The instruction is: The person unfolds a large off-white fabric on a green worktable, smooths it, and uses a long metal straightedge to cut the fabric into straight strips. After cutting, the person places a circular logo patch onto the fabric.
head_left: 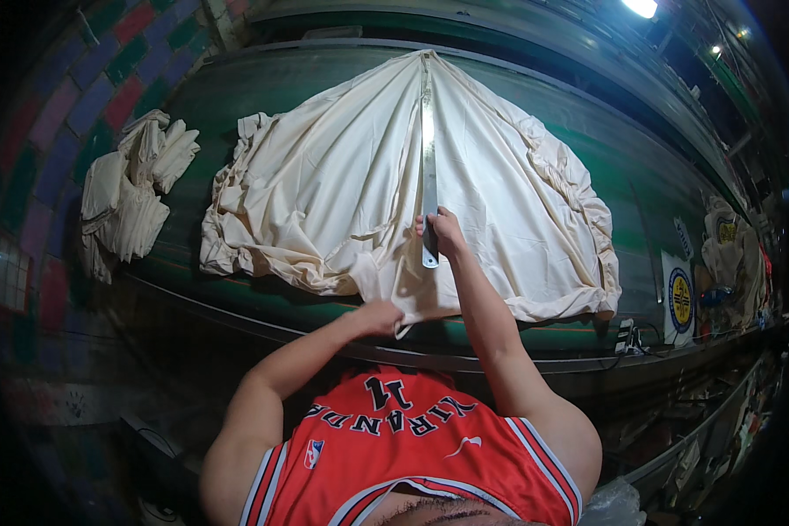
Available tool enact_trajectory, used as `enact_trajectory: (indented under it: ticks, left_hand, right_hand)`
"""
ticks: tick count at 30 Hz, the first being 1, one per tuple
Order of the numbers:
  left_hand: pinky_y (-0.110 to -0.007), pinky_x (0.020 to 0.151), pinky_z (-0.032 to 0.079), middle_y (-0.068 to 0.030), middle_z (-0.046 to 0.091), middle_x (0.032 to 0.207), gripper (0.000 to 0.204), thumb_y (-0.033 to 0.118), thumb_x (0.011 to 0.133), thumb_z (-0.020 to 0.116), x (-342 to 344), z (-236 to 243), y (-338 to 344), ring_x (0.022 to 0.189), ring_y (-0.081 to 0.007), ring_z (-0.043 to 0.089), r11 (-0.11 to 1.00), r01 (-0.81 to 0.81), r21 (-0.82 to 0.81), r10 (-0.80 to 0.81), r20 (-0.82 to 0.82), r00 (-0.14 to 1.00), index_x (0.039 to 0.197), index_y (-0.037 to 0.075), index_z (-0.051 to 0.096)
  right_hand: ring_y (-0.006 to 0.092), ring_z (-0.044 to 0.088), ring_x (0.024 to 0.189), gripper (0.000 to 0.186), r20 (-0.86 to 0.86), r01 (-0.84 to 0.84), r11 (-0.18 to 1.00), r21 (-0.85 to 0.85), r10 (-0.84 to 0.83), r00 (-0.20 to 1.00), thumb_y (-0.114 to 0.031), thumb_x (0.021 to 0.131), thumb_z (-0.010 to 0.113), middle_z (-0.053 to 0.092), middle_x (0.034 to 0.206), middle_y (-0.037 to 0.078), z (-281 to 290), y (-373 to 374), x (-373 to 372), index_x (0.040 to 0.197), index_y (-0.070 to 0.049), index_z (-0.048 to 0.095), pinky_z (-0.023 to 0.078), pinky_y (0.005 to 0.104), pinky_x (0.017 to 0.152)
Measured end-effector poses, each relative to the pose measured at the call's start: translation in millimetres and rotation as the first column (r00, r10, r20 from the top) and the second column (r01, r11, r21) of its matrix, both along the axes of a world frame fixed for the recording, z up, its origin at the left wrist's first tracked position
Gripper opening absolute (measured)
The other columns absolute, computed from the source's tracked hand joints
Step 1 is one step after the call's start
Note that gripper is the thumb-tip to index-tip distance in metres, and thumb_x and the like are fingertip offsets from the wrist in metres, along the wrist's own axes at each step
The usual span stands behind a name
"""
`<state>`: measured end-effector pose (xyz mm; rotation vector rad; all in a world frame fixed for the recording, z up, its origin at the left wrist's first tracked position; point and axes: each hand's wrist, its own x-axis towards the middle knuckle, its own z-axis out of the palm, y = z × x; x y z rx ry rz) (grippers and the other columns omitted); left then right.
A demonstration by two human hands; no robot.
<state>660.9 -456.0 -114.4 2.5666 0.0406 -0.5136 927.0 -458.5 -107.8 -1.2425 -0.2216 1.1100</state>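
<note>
A large cream cloth (500, 202) lies spread in a fan shape over the green table, gathered to a point at the far side and bunched along both sides. Down its middle runs a long metal ruler (429, 149), its far tip near the cloth's peak. My right hand (444, 231) is closed around the ruler close to its near end, which has a small hole. At the cloth's near edge, my left hand (379, 319) is closed on the fabric, with a corner hanging just beside the fingers.
A heap of folded cream cloth (130, 193) sits on the left part of the green table (210, 101). At the right end are a white sheet with a round emblem (678, 298), a small white device (625, 337) and more cream cloth (729, 250). A painted brick wall stands left.
</note>
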Motion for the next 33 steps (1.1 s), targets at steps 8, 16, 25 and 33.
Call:
enact_trajectory:
  ticks: [8, 16, 25, 33]
  left_hand:
    - [-0.044, 0.075, 0.052, -0.0194, 0.071, 0.091, 0.037, 0.013, 0.084, 0.060, -21.1, 42.6, -24.9, 0.086, -0.0345, 0.068, 0.928, 0.061, -0.368, -0.099, -0.086, 0.991, 0.119, 0.003, 0.066]
    - [-0.049, 0.087, 0.051, -0.0220, 0.065, 0.102, 0.033, 0.006, 0.085, 0.057, 13.1, 20.3, 90.6, 0.099, -0.0397, 0.066, 0.783, -0.575, -0.236, 0.620, 0.352, 0.701, 0.117, 0.001, 0.063]
    - [-0.047, 0.100, 0.046, -0.0219, 0.051, 0.130, 0.047, 0.009, 0.084, 0.063, 26.4, -28.7, 163.4, 0.118, -0.0415, 0.054, 0.596, -0.801, -0.055, 0.733, 0.444, 0.515, 0.130, 0.001, 0.052]
    - [-0.045, 0.100, 0.046, -0.0208, 0.059, 0.125, 0.036, 0.010, 0.086, 0.065, 23.0, -3.3, 227.0, 0.116, -0.0395, 0.057, 0.507, -0.862, -0.023, 0.783, 0.431, 0.449, 0.121, 0.001, 0.060]
  right_hand:
    - [0.0209, 0.062, 0.067, 0.020, 0.033, 0.030, 0.999, -0.034, -0.028, 0.999, -0.002, 0.100, 0.039, 0.062, 0.089, 0.015, -11.3, 12.1, -5.6, 0.118, 0.006, 0.045, 0.057, 0.0363, 0.058]
    - [0.0140, 0.057, 0.054, 0.017, 0.390, 0.176, 0.978, -0.108, -0.122, 0.913, -0.016, 0.102, 0.049, 0.061, 0.073, 0.007, -2.1, -42.3, -46.3, 0.103, 0.001, 0.055, 0.049, 0.0300, 0.048]
    - [0.0107, 0.054, 0.049, 0.019, 0.445, 0.261, 0.956, -0.135, -0.177, 0.878, -0.016, 0.104, 0.050, 0.058, 0.071, 0.004, 43.8, -126.7, -99.1, 0.113, -0.001, 0.057, 0.045, 0.0268, 0.043]
    - [0.0106, 0.054, 0.051, 0.015, 0.228, 0.111, 0.993, -0.043, -0.098, 0.969, -0.019, 0.105, 0.050, 0.057, 0.072, 0.003, 57.3, -115.3, -120.9, 0.107, -0.004, 0.054, 0.044, 0.0256, 0.043]
